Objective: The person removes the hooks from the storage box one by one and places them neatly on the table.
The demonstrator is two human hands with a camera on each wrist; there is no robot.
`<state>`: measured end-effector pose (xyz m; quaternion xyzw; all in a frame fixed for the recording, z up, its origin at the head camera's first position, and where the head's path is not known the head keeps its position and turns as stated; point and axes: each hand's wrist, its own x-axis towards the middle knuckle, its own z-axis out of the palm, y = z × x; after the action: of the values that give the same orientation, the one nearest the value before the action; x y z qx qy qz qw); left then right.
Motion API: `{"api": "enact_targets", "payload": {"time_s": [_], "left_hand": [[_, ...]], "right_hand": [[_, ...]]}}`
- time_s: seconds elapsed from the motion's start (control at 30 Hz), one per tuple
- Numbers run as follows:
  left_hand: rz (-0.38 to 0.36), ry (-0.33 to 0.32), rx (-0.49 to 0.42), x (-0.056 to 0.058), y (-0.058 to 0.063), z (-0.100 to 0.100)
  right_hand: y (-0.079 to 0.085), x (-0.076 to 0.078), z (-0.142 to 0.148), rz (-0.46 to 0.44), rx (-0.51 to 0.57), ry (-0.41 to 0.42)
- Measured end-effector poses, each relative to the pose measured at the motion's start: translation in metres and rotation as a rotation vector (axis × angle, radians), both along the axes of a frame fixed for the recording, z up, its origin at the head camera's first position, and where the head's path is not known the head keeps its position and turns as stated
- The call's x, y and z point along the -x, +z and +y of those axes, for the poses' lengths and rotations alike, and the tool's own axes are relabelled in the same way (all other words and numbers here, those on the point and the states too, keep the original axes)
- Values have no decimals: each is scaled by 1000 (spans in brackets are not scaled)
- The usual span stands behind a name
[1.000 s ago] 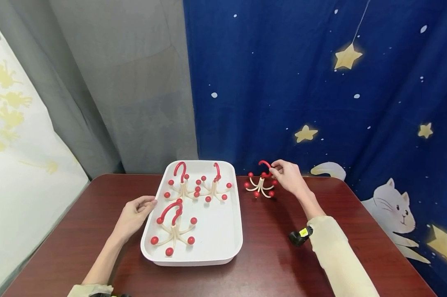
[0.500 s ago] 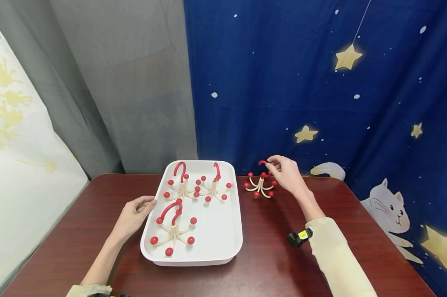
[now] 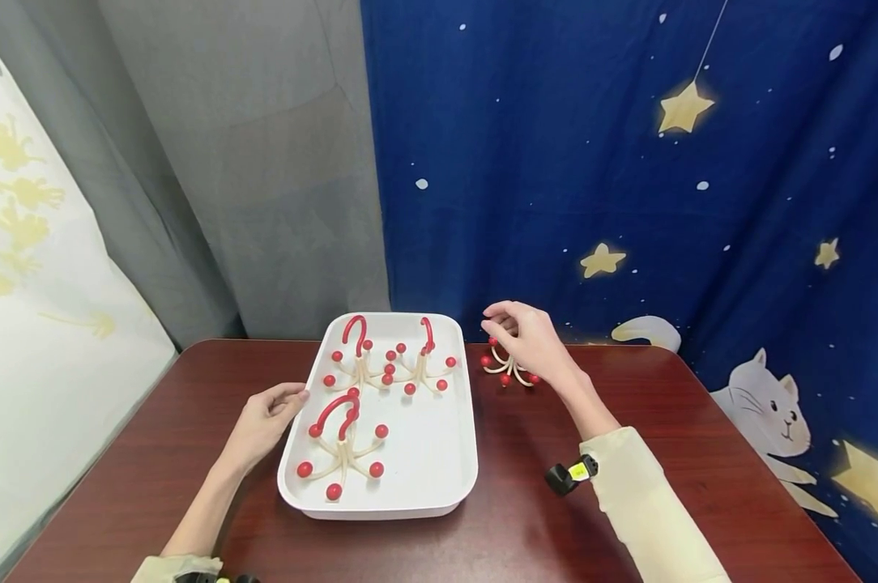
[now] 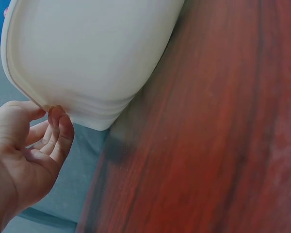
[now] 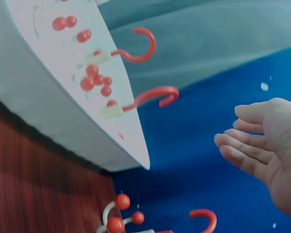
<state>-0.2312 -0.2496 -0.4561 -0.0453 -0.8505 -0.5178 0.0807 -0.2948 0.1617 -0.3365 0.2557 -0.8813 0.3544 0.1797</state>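
Note:
My left hand (image 3: 262, 425) pinches the left rim of a white tray (image 3: 432, 465); the left wrist view shows thumb and fingertips meeting at the tray's edge (image 4: 24, 90). Three cream many-armed hook hangers with red ball tips and red hooks stand in the tray: one back left (image 3: 360, 368), one back right (image 3: 421, 366) and one in front (image 3: 343, 455). A fourth such hanger (image 3: 510, 368) stands on the table right of the tray. My right hand (image 3: 530, 340), fingers loosely bent and holding nothing, overlaps its hook in the head view; the right wrist view shows them apart.
A dark red wooden table (image 3: 512, 518) carries the tray. Behind it hang a grey curtain (image 3: 300, 202) and a blue curtain (image 3: 483, 162) with stars and a white cat. Black wrist cameras (image 3: 570, 475) sit at both sleeves.
My right hand has let go of the fourth hanger's red hook and moved left over it, toward the tray. That hanger, the tray and my left hand have stayed in place.

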Motion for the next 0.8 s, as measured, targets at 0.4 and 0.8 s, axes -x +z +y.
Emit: {"api": "enact_targets", "payload": {"time_s": [0.4,0.8], "left_hand": [[-1,-5,-14,2,-1,0],[4,-9,-7,1,-2,-1]], "right_hand": [[6,-21,-51,19,-16,187],[-3,-43,-102,-29,-80,392]]}}
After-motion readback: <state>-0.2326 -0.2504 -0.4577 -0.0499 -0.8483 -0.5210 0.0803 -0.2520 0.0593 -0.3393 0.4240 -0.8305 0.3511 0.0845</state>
